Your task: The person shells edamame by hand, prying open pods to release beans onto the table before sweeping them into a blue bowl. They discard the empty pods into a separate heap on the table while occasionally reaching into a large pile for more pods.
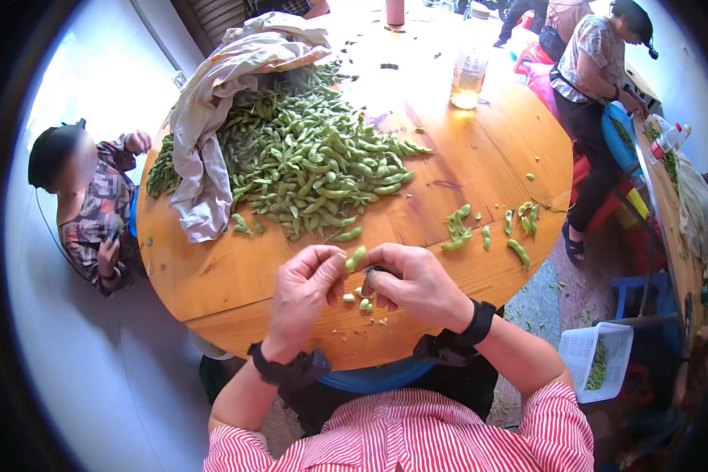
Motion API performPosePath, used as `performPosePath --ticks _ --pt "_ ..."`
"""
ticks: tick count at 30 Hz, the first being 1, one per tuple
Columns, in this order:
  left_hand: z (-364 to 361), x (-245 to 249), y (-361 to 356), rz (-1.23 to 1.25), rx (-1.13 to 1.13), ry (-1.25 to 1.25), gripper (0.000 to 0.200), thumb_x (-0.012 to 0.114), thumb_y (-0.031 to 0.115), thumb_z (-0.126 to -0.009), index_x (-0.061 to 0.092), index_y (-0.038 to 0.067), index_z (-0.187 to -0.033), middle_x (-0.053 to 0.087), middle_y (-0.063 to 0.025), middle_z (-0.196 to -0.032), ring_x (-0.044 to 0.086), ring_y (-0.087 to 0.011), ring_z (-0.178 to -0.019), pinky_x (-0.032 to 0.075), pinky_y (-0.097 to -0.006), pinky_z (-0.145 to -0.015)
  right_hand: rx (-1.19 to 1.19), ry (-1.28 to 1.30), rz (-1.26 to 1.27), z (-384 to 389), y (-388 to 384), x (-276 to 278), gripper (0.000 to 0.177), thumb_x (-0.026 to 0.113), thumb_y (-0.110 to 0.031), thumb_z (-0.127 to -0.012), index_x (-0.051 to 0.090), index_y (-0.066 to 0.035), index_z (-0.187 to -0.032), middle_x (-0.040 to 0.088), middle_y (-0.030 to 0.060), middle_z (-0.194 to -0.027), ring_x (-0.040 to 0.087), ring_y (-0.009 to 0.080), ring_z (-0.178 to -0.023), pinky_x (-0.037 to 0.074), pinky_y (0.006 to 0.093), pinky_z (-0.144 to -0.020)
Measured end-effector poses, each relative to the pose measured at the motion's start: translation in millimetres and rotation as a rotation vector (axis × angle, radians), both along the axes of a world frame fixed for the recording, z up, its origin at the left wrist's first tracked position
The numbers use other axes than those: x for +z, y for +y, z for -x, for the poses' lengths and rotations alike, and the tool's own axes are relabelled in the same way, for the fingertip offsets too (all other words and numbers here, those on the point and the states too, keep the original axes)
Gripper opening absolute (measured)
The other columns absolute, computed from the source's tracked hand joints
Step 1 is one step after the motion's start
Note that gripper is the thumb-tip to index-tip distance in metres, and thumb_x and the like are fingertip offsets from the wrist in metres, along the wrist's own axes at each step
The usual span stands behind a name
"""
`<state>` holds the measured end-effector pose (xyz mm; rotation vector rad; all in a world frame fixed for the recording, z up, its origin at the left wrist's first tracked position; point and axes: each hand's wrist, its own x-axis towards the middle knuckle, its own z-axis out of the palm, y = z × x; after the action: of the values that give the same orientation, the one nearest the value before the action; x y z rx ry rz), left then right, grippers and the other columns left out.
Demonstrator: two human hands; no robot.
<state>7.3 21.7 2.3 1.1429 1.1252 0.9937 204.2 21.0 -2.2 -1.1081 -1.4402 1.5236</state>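
Observation:
A green soybean pod (355,258) is pinched upright between the thumb and fingers of my left hand (307,289). Right beside it, my right hand (417,282) has its fingers curled in, the index fingertip close to the pod. A small dark, shiny piece (372,272) shows at my right thumb; I cannot tell what it is. Below my hands, several shelled beans (365,304) lie on the wooden table (236,289). Just beyond my hands spreads a big heap of soybean pods (307,157).
A pale cloth (200,149) drapes over the heap's left side. Loose pods (456,228) lie to the right. A bottle (468,79) stands farther back. People are at left (94,204) and right (594,71). A white basket (597,362) holds greens at lower right.

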Motion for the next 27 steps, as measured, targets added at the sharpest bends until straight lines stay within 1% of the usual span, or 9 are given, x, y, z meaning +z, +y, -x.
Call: performPosePath --ticks 1,11,19,20,22,23,24,25,27 --pt "-2 -2 -4 0.004 -0.003 -0.002 0.016 0.061 0.015 -0.101 0.065 0.001 -0.107 0.064 0.0003 -0.082 0.056 -0.0063 -0.064 0.045 -0.0202 -0.055 0.042 0.103 0.096 1 0 -1 0.020 0.056 -0.008 -0.096 0.063 0.003 -0.111 0.068 0.0017 -0.083 0.062 0.0056 -0.066 0.051 0.0207 -0.059" --pt "-10 1 -18 -0.003 0.003 0.059 0.014 0.065 0.009 -0.097 0.064 -0.001 -0.107 0.067 0.0001 -0.085 0.059 -0.0046 -0.071 0.047 -0.0195 -0.062 0.044 0.046 0.149 -4 0 3 0.019 0.055 -0.007 -0.096 0.062 0.004 -0.110 0.067 0.0021 -0.082 0.060 0.0052 -0.064 0.050 0.0208 -0.057" --pt "-16 -1 -21 -0.070 -0.005 0.117 0.011 0.069 0.004 -0.093 0.062 0.000 -0.100 0.067 -0.0018 -0.084 0.062 -0.0070 -0.070 0.050 -0.0218 -0.063 -0.007 -0.123 -0.071 -1 -2 -4 0.016 0.056 -0.005 -0.092 0.064 0.004 -0.102 0.065 0.0039 -0.075 0.059 0.0055 -0.064 0.050 0.0249 -0.057" --pt "-17 -2 -23 -0.188 -0.008 0.228 0.012 0.069 0.002 -0.092 0.061 -0.002 -0.099 0.069 -0.0052 -0.083 0.065 -0.0097 -0.071 0.052 -0.0246 -0.063 -0.010 -0.122 -0.068 -1 -3 -6 0.016 0.056 -0.005 -0.092 0.064 0.004 -0.102 0.065 0.0039 -0.075 0.059 0.0055 -0.064 0.050 0.0249 -0.057" --pt "-19 -2 -24 -0.306 -0.013 0.339 0.013 0.069 0.000 -0.090 0.060 -0.003 -0.098 0.070 -0.0086 -0.083 0.067 -0.0125 -0.072 0.053 -0.0274 -0.063 -0.072 -0.218 -0.255 1 -4 -7 0.013 0.058 -0.003 -0.088 0.063 0.004 -0.098 0.064 0.0119 -0.073 0.063 0.0152 -0.063 0.051 0.0315 -0.058" --pt "-19 -1 -24 -0.475 -0.031 0.492 0.013 0.069 0.000 -0.090 0.059 -0.004 -0.098 0.069 -0.0100 -0.081 0.067 -0.0137 -0.072 0.054 -0.0280 -0.063 -0.073 -0.218 -0.254 3 -5 -7 0.013 0.058 -0.003 -0.088 0.063 0.004 -0.098 0.064 0.0119 -0.073 0.063 0.0152 -0.063 0.051 0.0315 -0.058" --pt "-20 -1 -24 -0.644 -0.049 0.646 0.013 0.069 -0.001 -0.090 0.059 -0.004 -0.097 0.068 -0.0115 -0.080 0.068 -0.0149 -0.071 0.054 -0.0286 -0.063 -0.099 -0.248 -0.316 4 -5 -6 0.012 0.058 -0.004 -0.087 0.061 0.004 -0.095 0.063 0.0200 -0.074 0.064 0.0300 -0.068 0.051 0.0391 -0.062" --pt "-19 -2 -24 -0.644 -0.050 0.647 0.013 0.069 -0.001 -0.090 0.059 -0.004 -0.097 0.068 -0.0115 -0.080 0.068 -0.0149 -0.071 0.054 -0.0286 -0.063 -0.124 -0.277 -0.378 5 -5 -5 0.011 0.058 -0.005 -0.086 0.059 0.004 -0.092 0.061 0.0282 -0.075 0.064 0.0447 -0.074 0.051 0.0468 -0.065" --pt "-18 -5 -22 -0.737 -0.054 0.637 0.014 0.069 -0.002 -0.089 0.058 -0.004 -0.097 0.067 -0.0125 -0.081 0.067 -0.0160 -0.070 0.054 -0.0299 -0.061 -0.112 -0.263 -0.397 5 -5 -4 0.012 0.057 -0.005 -0.085 0.058 0.004 -0.094 0.061 0.0283 -0.076 0.063 0.0455 -0.074 0.051 0.0479 -0.065"
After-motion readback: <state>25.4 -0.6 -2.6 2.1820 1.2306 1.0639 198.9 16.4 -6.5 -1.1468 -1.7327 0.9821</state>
